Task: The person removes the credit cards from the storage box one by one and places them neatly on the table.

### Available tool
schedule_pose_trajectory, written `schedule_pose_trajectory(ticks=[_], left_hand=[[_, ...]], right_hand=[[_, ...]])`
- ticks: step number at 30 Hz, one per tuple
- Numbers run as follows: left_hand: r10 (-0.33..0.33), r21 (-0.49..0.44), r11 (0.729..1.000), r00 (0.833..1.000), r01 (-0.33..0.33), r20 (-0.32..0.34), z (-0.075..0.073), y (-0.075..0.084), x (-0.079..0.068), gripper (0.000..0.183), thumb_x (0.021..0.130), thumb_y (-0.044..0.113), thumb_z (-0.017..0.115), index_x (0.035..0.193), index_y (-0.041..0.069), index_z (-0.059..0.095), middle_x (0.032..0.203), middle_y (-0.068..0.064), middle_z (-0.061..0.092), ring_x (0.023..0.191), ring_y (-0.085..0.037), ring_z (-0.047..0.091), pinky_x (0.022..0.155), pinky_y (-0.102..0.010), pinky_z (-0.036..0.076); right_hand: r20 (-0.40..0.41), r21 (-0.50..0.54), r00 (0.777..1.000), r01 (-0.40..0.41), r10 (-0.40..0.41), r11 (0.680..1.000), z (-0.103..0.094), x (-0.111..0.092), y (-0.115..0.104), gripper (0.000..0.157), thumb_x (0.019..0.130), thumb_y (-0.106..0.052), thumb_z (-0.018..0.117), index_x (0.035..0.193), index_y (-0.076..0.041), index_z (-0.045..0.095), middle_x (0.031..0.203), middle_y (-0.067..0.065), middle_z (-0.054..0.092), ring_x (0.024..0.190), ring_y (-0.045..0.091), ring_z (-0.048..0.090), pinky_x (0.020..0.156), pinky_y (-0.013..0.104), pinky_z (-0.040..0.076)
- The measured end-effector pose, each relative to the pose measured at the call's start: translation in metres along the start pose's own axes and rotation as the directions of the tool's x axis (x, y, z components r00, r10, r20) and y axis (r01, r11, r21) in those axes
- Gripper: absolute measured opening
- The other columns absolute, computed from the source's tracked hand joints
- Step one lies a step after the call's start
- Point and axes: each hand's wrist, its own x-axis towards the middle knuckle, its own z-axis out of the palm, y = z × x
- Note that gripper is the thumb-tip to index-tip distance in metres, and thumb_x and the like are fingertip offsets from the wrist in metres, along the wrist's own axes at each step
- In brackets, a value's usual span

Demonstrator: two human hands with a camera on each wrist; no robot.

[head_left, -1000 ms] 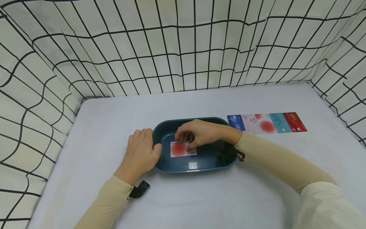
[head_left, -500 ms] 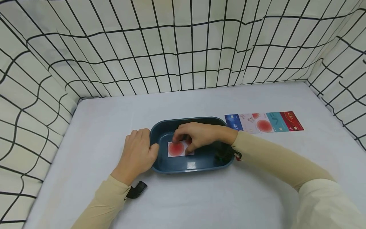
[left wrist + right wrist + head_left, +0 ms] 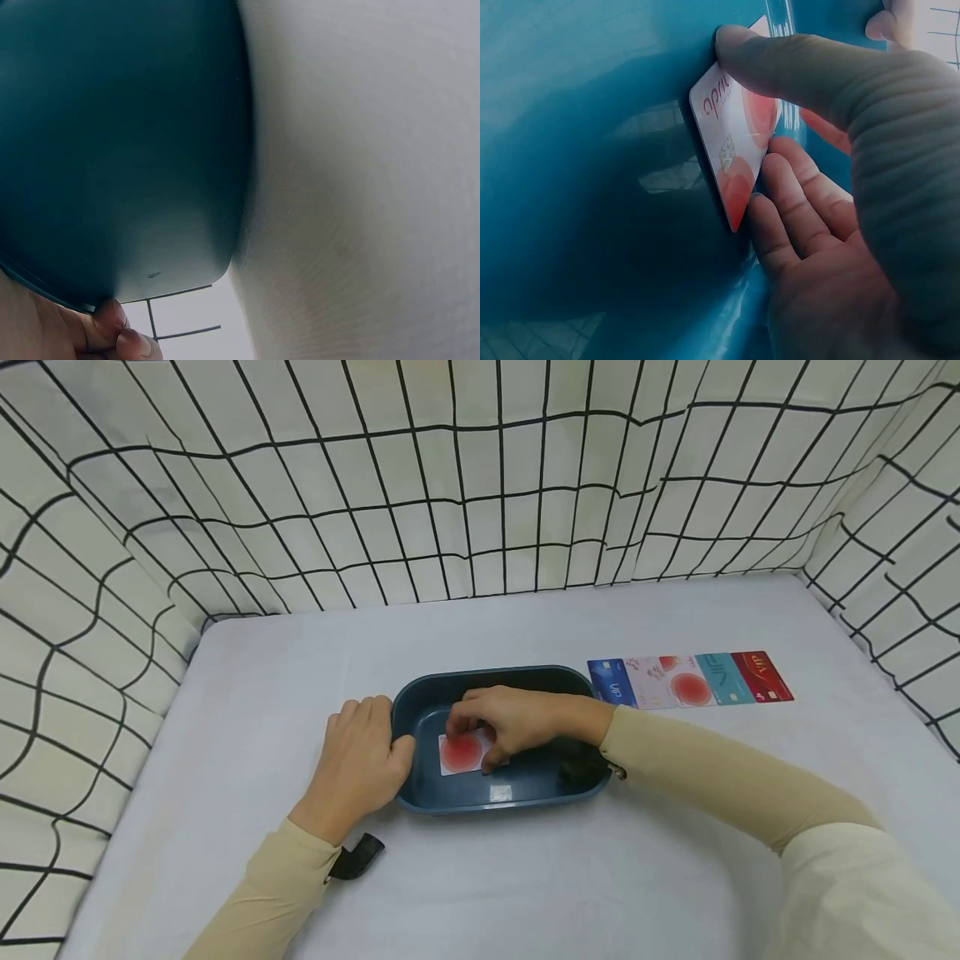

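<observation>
A white card with a red circle (image 3: 461,752) lies in the blue plastic tray (image 3: 502,805). My right hand (image 3: 517,720) reaches into the tray and holds this card by its edges. In the right wrist view the thumb (image 3: 739,43) is at one edge of the card (image 3: 718,127), and the fingers (image 3: 784,176) are along the opposite edge. My left hand (image 3: 362,758) grips the tray's left end. From the left wrist, the fingertips (image 3: 124,330) show at the rim, under the tray's outer wall (image 3: 127,150).
Right of the tray a row of cards lies on the white tabletop (image 3: 480,885): a blue card (image 3: 612,682), a pink one with a red circle (image 3: 666,683), a teal card (image 3: 723,678) and a red card (image 3: 763,677). White walls with black grid lines (image 3: 480,502) surround the table.
The whole head view has shifted slightly left. My right hand has come slightly lower over the card, which stays in the tray. The left hand keeps its grip on the tray.
</observation>
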Motion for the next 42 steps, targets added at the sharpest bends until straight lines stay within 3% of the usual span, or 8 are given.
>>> schedule_pose_trajectory(ticks=[10,20,27,33,42], left_hand=[[0.004,-0.005,1.0,1.0,-0.004,-0.009,0.0003,0.0005,0.0003,0.013,0.085,0.016,0.05,0.084,0.003,0.049,0.074,-0.01,0.047,0.074,-0.029,0.04,0.07,-0.037,0.028],[0.012,-0.001,1.0,1.0,-0.012,-0.023,-0.0001,0.0001,0.0,0.014,0.085,0.016,0.05,0.084,0.002,0.05,0.073,-0.01,0.047,0.073,-0.029,0.04,0.069,-0.037,0.029],[0.006,0.003,1.0,1.0,-0.006,-0.022,0.0,0.001,-0.0004,0.014,0.085,0.016,0.05,0.084,0.002,0.05,0.074,-0.011,0.048,0.075,-0.03,0.041,0.07,-0.037,0.029],[0.004,0.009,1.0,1.0,-0.003,-0.024,-0.0005,0.0021,-0.0002,0.015,0.084,0.017,0.05,0.084,0.002,0.05,0.074,-0.011,0.048,0.073,-0.03,0.04,0.069,-0.037,0.029],[-0.005,0.004,1.0,1.0,0.005,-0.016,0.0003,0.0021,-0.0004,0.014,0.084,0.016,0.05,0.084,0.002,0.05,0.074,-0.01,0.047,0.074,-0.029,0.04,0.07,-0.037,0.029]], right_hand=[[-0.003,0.015,0.999,-0.043,0.043,0.999,0.0005,-0.0005,-0.0001,0.057,0.08,-0.025,0.088,0.13,-0.02,0.062,0.125,0.0,0.062,0.111,0.012,0.059,0.097,0.027,0.054],[0.017,0.015,1.0,-0.027,0.027,1.0,0.0005,-0.0018,-0.0001,0.056,0.079,-0.022,0.089,0.128,-0.021,0.063,0.12,0.0,0.062,0.106,0.013,0.057,0.091,0.027,0.053],[0.015,-0.011,1.0,-0.025,0.025,1.0,0.0002,-0.0027,0.0003,0.056,0.08,-0.023,0.088,0.131,-0.016,0.065,0.115,0.001,0.064,0.097,0.013,0.057,0.083,0.023,0.053],[0.007,-0.022,1.0,-0.014,0.014,1.0,-0.0015,-0.0043,-0.0004,0.049,0.082,-0.022,0.087,0.127,-0.013,0.068,0.108,0.001,0.066,0.088,0.012,0.058,0.077,0.021,0.051],[0.017,0.024,1.0,-0.012,0.012,1.0,-0.0013,-0.006,0.0015,0.031,0.086,-0.019,0.082,0.116,-0.016,0.073,0.102,-0.002,0.066,0.089,0.011,0.059,0.078,0.021,0.053]])
